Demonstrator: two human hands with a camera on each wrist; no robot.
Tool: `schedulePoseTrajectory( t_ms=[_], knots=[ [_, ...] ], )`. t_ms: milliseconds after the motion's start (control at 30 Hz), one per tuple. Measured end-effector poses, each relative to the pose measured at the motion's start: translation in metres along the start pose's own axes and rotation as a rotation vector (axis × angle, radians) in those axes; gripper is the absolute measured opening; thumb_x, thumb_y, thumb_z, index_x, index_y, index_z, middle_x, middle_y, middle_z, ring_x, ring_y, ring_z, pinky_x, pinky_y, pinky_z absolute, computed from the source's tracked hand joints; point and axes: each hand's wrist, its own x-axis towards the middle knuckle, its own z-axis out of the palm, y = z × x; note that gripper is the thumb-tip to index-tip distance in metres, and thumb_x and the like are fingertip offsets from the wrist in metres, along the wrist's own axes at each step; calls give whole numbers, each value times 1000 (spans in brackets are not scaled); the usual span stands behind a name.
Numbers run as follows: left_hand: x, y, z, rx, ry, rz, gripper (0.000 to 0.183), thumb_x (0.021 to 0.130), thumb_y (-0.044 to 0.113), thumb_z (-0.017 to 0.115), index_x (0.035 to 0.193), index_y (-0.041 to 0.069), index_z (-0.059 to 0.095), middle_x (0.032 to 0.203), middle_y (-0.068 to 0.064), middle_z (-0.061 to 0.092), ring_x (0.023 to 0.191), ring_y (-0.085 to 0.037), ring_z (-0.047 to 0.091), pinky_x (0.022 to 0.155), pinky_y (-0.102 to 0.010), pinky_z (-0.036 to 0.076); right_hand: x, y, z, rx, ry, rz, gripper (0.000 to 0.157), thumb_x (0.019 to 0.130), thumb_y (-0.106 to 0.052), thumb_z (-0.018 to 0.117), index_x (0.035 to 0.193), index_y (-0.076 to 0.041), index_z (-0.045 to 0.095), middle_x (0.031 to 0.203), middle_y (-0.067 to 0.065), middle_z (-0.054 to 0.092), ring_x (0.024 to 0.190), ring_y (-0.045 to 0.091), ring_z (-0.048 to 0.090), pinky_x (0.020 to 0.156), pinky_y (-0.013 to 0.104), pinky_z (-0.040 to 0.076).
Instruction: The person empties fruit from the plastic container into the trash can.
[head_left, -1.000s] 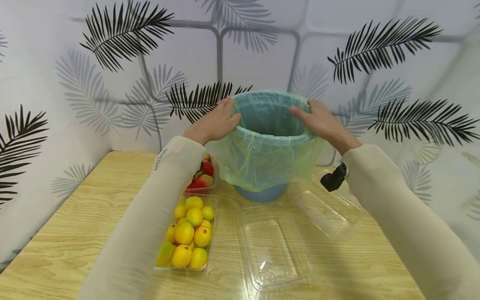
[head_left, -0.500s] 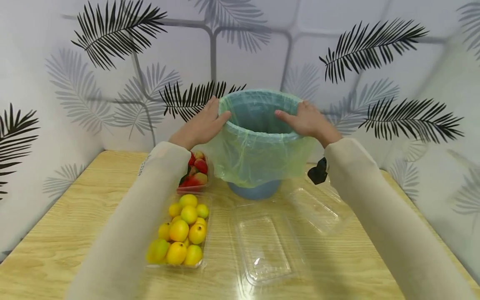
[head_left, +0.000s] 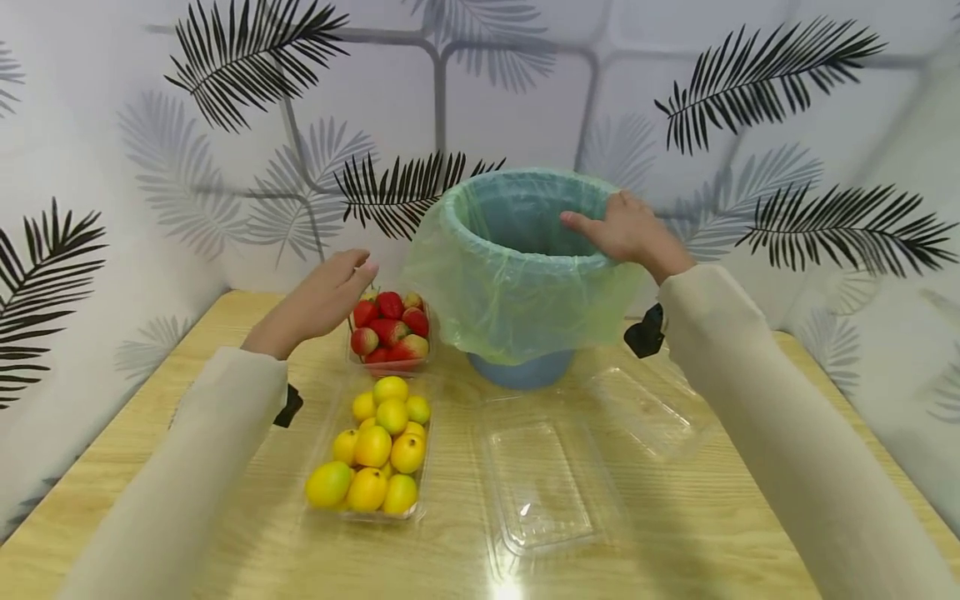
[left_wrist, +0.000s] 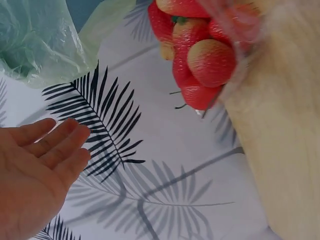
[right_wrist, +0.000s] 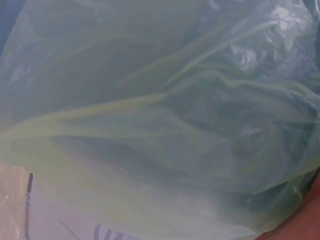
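A blue trash bin (head_left: 521, 372) stands at the back of the table, lined with a thin green plastic bag (head_left: 525, 308) folded down over its rim. My right hand (head_left: 630, 229) grips the lined rim on the right, thumb over the inner side. In the right wrist view the bag (right_wrist: 150, 125) fills most of the picture, and only an edge of the hand shows. My left hand (head_left: 315, 296) is in the air left of the bin, apart from it. Its fingers are loosely extended and hold nothing, as the left wrist view shows too.
A clear box of red fruits (head_left: 390, 329) sits left of the bin. In front of that is a clear box of yellow fruits (head_left: 375, 450). A clear plastic tray (head_left: 540, 492) lies at the middle, another tray (head_left: 645, 408) behind it to the right. A patterned wall stands behind.
My left hand has let go of the bin's left rim and moved left and down, so the red fruits show more fully. The right hand stays on the rim.
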Motion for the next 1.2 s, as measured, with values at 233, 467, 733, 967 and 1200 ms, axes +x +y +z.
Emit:
schedulePoseTrajectory(
  t_ms=[233,467,733,967,1200],
  knots=[
    [-37,-23,12,-57,13,-31,63,105,39,24,146,-10,25,146,-30,31,133,-46,32,110,-59,25,0,0,-3,-5,-1,3,100,93,-68,20,147,11,-8,154,30,-14,143,46,-11,116,58,1],
    [-71,-43,33,-105,-26,-108,67,104,42,24,146,-11,22,142,-34,34,127,-49,38,103,-62,32,0,0,-4,-4,14,13,101,93,-69,21,147,11,-9,154,30,-14,142,47,-10,116,57,2],
    [-99,-60,58,-202,-122,-207,69,104,45,24,145,-10,23,142,-34,35,127,-49,40,101,-61,36,2,0,2,11,22,38,101,93,-68,24,148,10,-9,156,28,-12,143,45,-9,116,57,3],
    [-117,-69,74,-358,-165,-264,63,104,41,28,143,-9,25,139,-33,39,118,-43,51,97,-53,44,3,-1,5,13,28,50,102,92,-69,25,148,9,-9,156,27,-11,144,44,-8,117,56,5],
    [-120,-71,83,-506,-165,-367,53,105,37,31,130,-9,35,115,-22,50,92,-22,55,78,-35,52,3,2,4,2,46,37,102,92,-69,26,148,10,-7,156,29,-8,144,45,-4,116,57,7]
  ],
)
